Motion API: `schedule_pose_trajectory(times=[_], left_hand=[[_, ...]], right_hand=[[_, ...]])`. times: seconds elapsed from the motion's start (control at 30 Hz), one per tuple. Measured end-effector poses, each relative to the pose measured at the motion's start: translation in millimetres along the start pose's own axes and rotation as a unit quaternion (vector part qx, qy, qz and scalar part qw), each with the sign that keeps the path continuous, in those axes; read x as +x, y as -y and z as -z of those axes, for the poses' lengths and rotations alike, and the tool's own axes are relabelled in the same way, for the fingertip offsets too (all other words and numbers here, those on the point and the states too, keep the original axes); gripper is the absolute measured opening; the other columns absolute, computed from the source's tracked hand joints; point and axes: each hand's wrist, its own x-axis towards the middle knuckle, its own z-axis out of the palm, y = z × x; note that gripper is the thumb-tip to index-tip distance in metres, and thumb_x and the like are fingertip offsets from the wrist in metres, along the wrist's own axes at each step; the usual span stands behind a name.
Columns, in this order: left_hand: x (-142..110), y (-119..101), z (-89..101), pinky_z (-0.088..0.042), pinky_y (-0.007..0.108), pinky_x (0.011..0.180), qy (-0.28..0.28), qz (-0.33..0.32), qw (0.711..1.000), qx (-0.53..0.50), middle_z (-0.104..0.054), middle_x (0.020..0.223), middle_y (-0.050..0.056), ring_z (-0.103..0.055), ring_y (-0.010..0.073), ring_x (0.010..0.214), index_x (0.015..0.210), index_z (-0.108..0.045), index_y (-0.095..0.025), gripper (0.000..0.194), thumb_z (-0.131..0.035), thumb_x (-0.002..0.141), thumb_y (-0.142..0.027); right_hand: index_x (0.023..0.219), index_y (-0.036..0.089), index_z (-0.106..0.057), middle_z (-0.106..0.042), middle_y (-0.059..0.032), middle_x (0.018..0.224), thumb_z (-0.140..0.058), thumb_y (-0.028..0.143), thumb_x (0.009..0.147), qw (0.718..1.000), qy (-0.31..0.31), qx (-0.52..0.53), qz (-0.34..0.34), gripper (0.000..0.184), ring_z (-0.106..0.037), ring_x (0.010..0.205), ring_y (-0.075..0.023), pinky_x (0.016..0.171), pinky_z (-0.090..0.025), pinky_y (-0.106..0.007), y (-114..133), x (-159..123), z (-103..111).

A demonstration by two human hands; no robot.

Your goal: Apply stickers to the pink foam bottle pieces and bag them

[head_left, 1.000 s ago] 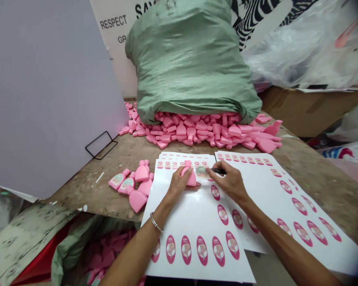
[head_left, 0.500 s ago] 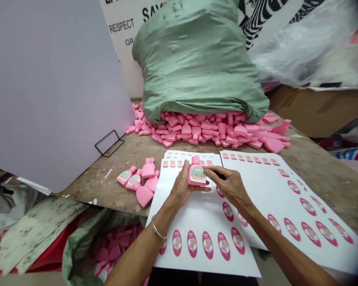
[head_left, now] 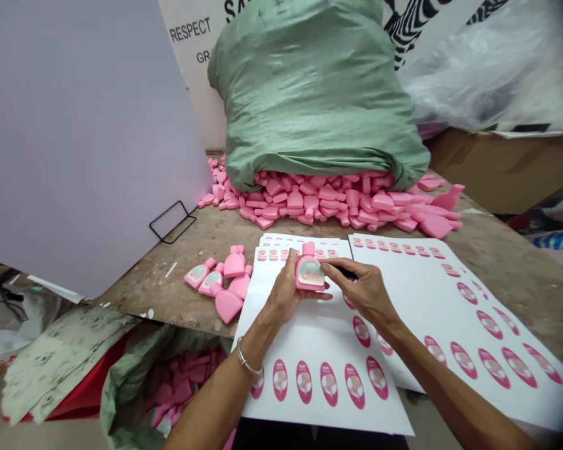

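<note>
My left hand (head_left: 284, 294) is closed round a small pink bottle-shaped piece (head_left: 309, 272) with an oval sticker on its face, held just above a white sticker sheet (head_left: 309, 337). My right hand (head_left: 363, 290) touches the piece's right edge with its fingertips and grips a thin black tool, mostly hidden in the fingers. A second sticker sheet (head_left: 431, 300) lies under my right forearm. A few pink pieces (head_left: 220, 284), some stickered, lie left of the sheets.
A green woven sack (head_left: 316, 94) spills a heap of pink pieces (head_left: 338, 203) at the table's back. A lilac board (head_left: 75, 137) on a black wire stand (head_left: 171, 222) leans at left. Another green sack of pink pieces (head_left: 169, 387) sits below the table edge. Cardboard box (head_left: 502, 169) at right.
One second ago the sticker hung from the black tool beside the piece; now it sits on the piece's face, and my right fingertips rest against the piece.
</note>
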Motion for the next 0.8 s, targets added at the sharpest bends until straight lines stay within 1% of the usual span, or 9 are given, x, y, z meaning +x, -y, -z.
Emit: schedule_pose_trajectory(times=[0.17,0.3,0.4,0.47,0.57,0.63,0.67,0.73,0.8], left_hand=[[0.8,0.0,0.8,-0.058,0.042,0.074,0.019,0.005,1.0,-0.009,-0.068,0.087,0.011,-0.066,0.021,0.077,0.094,-0.064,-0.01,0.051,-0.045,0.088,-0.057],[-1.5,-3.3,1.9,-0.058,0.041,0.075,0.045,-0.018,0.999,0.01,-0.062,0.086,0.003,-0.063,0.0152,0.074,0.096,-0.058,-0.014,0.029,-0.07,0.074,-0.029],[-4.2,-4.5,2.4,-0.057,0.04,0.078,0.049,-0.025,0.998,0.029,-0.06,0.086,0.002,-0.062,0.0141,0.077,0.097,-0.054,-0.014,0.034,-0.072,0.068,-0.017],[-7.6,-3.5,1.3,-0.056,0.04,0.08,0.053,-0.02,0.998,0.029,-0.06,0.087,0.003,-0.062,0.0146,0.079,0.097,-0.053,-0.014,0.033,-0.071,0.07,-0.018],[-17.6,-2.7,0.2,-0.055,0.04,0.082,0.094,0.0,0.995,0.027,-0.061,0.094,0.005,-0.062,0.016,0.083,0.101,-0.053,-0.016,0.035,-0.071,0.071,-0.019],[-26.5,-6.0,5.3,-0.053,0.043,0.084,0.122,0.016,0.991,0.046,-0.061,0.101,0.008,-0.062,0.0195,0.089,0.106,-0.052,-0.016,0.036,-0.068,0.074,-0.022],[-30.7,-9.5,11.0,-0.052,0.044,0.086,0.114,0.017,0.991,0.075,-0.061,0.104,0.01,-0.062,0.0214,0.092,0.108,-0.051,-0.016,0.036,-0.066,0.076,-0.025],[-37.0,-19.9,29.0,-0.049,0.045,0.091,0.028,-0.012,0.98,0.198,-0.061,0.109,0.012,-0.06,0.0241,0.099,0.112,-0.049,-0.017,0.037,-0.062,0.079,-0.028],[-39.2,-32.3,53.0,-0.043,0.046,0.097,-0.116,-0.088,0.911,0.387,-0.059,0.115,0.012,-0.057,0.0258,0.106,0.118,-0.046,-0.018,0.038,-0.055,0.081,-0.023]], right_hand=[[0.088,0.02,-0.073,-0.073,-0.005,0.088,-0.064,0.043,0.079,1.0,-0.005,-0.009,0.006,0.027,-0.066,0.079,-0.0215,0.072,-0.053,-0.034,-2.9,1.1,-1.3],[0.087,0.021,-0.072,-0.073,-0.0056,0.087,-0.062,0.044,0.081,0.999,-0.008,-0.04,0.024,0.026,-0.065,0.077,-0.0204,0.071,-0.053,-0.034,-6.5,3.1,0.4],[0.091,0.022,-0.071,-0.072,-0.0074,0.092,-0.064,0.046,0.078,0.988,-0.033,-0.142,0.042,0.028,-0.065,0.084,-0.0239,0.08,-0.051,-0.04,-5.3,4.1,2.7],[0.102,0.021,-0.067,-0.07,-0.0096,0.1,-0.069,0.049,0.071,0.982,-0.045,-0.18,0.028,0.042,-0.065,0.092,-0.0269,0.085,-0.05,-0.043,-3.1,4.6,1.7],[0.122,0.02,-0.055,-0.063,-0.0111,0.119,-0.07,0.055,0.067,0.995,0.021,-0.094,-0.005,0.066,-0.063,0.104,-0.0253,0.086,-0.052,-0.037,-6.7,11.9,-3.8],[0.124,0.02,-0.053,-0.062,-0.0106,0.122,-0.066,0.058,0.071,0.996,0.061,-0.054,-0.019,0.067,-0.063,0.106,-0.0229,0.085,-0.052,-0.034,-18.2,27.8,-6.2],[0.122,0.019,-0.054,-0.063,-0.0107,0.12,-0.064,0.059,0.072,0.996,0.058,-0.068,-0.023,0.065,-0.063,0.105,-0.0223,0.084,-0.052,-0.033,-26.2,40.0,-6.4],[0.115,0.017,-0.058,-0.066,-0.0112,0.112,-0.061,0.061,0.074,0.985,0.019,-0.167,-0.027,0.061,-0.064,0.1,-0.0223,0.082,-0.051,-0.033,-43.6,70.9,-6.2],[0.106,0.015,-0.061,-0.069,-0.0132,0.1,-0.058,0.062,0.076,0.957,-0.021,-0.288,-0.028,0.057,-0.066,0.091,-0.0249,0.076,-0.051,-0.036,-58.0,105.0,-8.9]])
